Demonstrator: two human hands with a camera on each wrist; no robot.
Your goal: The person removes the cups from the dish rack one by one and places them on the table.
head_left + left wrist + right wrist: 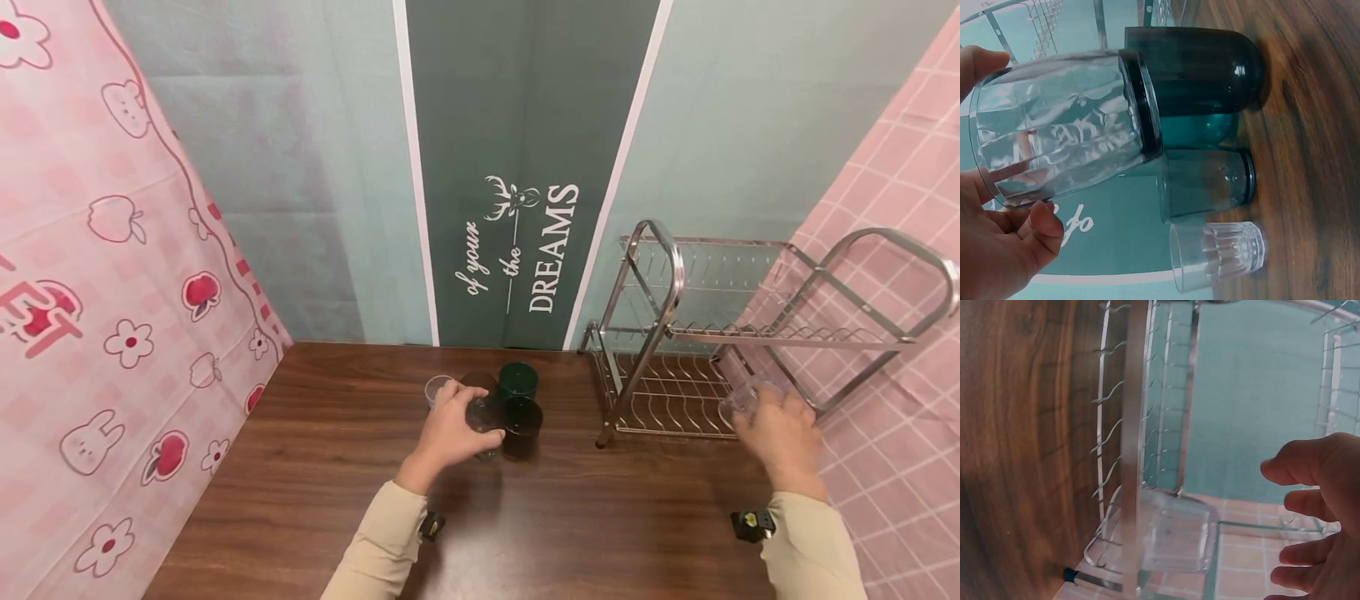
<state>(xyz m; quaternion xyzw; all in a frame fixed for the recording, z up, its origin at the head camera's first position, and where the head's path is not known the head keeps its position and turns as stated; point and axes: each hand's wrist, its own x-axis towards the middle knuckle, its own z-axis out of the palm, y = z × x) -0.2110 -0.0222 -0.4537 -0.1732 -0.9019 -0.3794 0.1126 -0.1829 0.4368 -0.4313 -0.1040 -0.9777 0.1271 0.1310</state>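
While one clear cup (1169, 531) was seen on the rack's (660, 333) lower tier at three o'clock, apart from the loosely curled right hand (780, 433), the left hand (450, 429) gripped a clear tumbler (1063, 125) among four cups (517, 400) left at the table's (337, 467) twelve o'clock.

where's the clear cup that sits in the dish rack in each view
Head view: the clear cup sits at the lower right, on the rack's bottom tier, just beyond the right hand.
Left wrist view: not in it; the clear glasses there are other ones.
Right wrist view: bottom centre, behind a rack bar, the fingers close beside it.
Shared landmark: the metal dish rack, also seen in the right wrist view.
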